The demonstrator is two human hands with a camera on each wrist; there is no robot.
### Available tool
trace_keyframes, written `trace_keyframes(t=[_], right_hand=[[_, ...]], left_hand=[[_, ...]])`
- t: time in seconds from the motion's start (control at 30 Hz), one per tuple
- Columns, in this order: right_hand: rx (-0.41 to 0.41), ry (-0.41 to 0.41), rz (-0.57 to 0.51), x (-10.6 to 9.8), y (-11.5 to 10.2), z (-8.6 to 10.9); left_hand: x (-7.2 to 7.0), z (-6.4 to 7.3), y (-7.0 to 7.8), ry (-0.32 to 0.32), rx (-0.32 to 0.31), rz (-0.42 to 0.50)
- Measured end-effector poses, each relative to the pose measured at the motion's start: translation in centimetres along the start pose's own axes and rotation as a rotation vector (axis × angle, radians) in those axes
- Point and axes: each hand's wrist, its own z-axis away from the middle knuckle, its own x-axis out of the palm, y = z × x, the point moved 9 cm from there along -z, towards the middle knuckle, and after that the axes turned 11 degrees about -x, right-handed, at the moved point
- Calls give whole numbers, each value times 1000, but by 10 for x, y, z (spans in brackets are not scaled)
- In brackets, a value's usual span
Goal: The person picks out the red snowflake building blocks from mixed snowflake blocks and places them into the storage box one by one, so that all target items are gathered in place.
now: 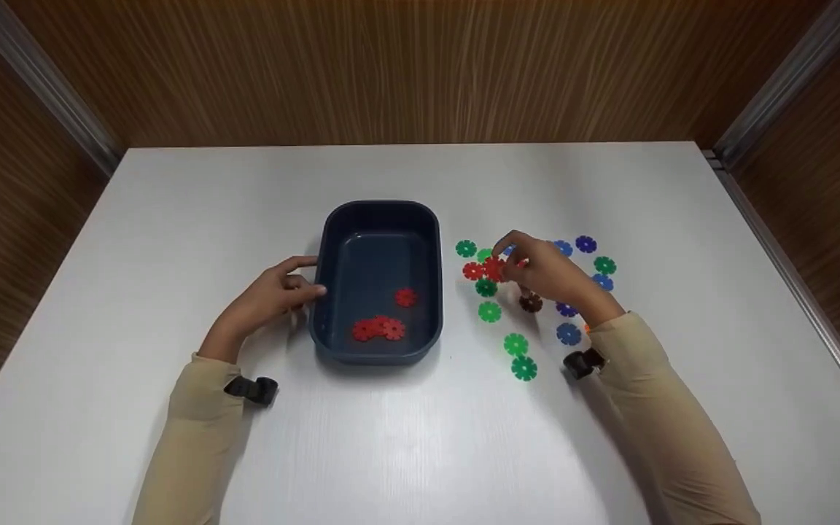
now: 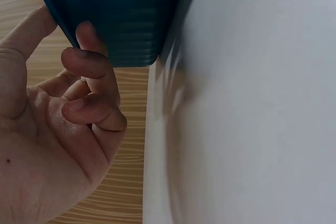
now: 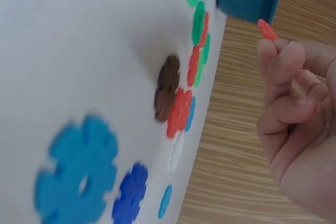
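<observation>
A dark blue rectangular tub [image 1: 378, 359] stands on the white table, with several red flower-shaped discs [image 1: 393, 329] on its floor. My left hand [image 1: 267, 297] holds the tub's left side, thumb at the rim and fingers bent against the outer wall [image 2: 131, 35]. To the right of the tub, my right hand [image 1: 540, 270] pinches a red notched disc [image 3: 266, 30] between thumb and fingertips. That disc is raised above the table in the right wrist view. Below the hand lie other discs, among them a red one [image 1: 472, 271] and a brown one [image 1: 531, 302].
Loose discs spread over the table [image 1: 391, 452] right of the tub: green [image 1: 524, 368], light green [image 1: 489, 312], blue [image 1: 569, 334] and dark blue [image 1: 585, 244]. An orange one is mostly hidden by the right sleeve. Wood-grain panels [image 1: 405, 73] enclose the back and sides.
</observation>
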Motion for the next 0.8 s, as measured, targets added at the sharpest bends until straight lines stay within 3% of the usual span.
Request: trace_keyframes(t=[0.23, 0.47, 0.8], right_hand=[[-7, 100, -110, 1, -9, -7], [-78, 200, -183, -2, -28, -14], [-174, 202, -261, 11, -58, -20]], left_hand=[[1, 2, -1, 4, 0, 16], [1, 4, -2, 5, 6, 21], [5, 2, 0, 9, 21, 4]])
